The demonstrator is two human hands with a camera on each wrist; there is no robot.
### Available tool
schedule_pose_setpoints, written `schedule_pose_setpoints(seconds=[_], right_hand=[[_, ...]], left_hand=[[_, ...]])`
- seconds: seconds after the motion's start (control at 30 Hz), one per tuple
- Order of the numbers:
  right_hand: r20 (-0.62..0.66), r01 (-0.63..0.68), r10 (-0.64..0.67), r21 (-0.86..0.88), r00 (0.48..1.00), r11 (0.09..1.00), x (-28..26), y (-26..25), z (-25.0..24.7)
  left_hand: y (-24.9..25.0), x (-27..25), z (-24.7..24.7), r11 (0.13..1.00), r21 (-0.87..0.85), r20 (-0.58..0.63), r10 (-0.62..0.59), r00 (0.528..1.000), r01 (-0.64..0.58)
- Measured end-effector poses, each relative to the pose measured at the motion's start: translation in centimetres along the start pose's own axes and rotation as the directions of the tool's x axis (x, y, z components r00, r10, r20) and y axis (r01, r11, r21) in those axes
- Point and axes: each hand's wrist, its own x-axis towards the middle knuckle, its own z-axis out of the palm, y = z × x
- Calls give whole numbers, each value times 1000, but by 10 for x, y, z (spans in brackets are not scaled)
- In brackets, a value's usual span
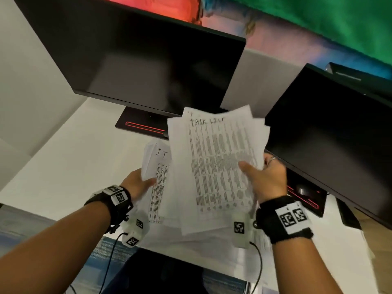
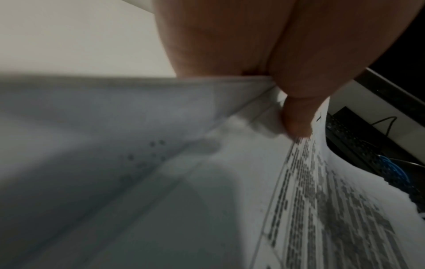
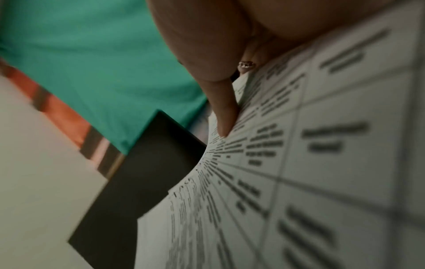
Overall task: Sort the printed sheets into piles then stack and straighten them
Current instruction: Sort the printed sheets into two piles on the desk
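A fanned bundle of printed sheets headed "TASK LIST" [image 1: 216, 166] is held up above the white desk [image 1: 74, 162]. My right hand [image 1: 263, 177] grips its right edge, thumb on the printed face [image 3: 322, 163], fingers behind. My left hand [image 1: 140, 183] pinches a smaller, bent bundle marked "IT" [image 1: 158, 164] by its left edge, thumb on top [image 2: 296, 118]. The two bundles overlap, the "TASK LIST" one in front. More sheets [image 1: 201, 245] lie on the desk below the hands.
A dark monitor [image 1: 137, 64] with a red-striped base [image 1: 144, 127] stands at the back. A second monitor [image 1: 331, 134] is close on the right, with its base [image 1: 305, 196] under it. The desk's front edge is near my body. A keyboard and cables [image 2: 358, 145] show in the left wrist view.
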Motion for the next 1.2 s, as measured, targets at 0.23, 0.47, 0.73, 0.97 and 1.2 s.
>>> schedule_pose_setpoints(seconds=[0.23,0.47,0.73,0.97,1.2], right_hand=[[115,-118,210,-534,971,837,25,116,78],[-299,-378,230,-710,926,594,22,137,21],[-279,-379,260,-593,924,711,30,158,-13],[-173,-382,341,-387,924,839,35,150,-3],[-373,-445,253,-636,892,630,37,158,-55]], left_hand=[[3,11,-1,952,-257,82,-150,985,166],[6,13,6,992,126,-40,-14,999,19],[9,12,6,995,95,-29,8,1000,-5],[10,10,9,995,98,-51,-14,999,19],[6,12,7,991,133,-29,-13,999,17]])
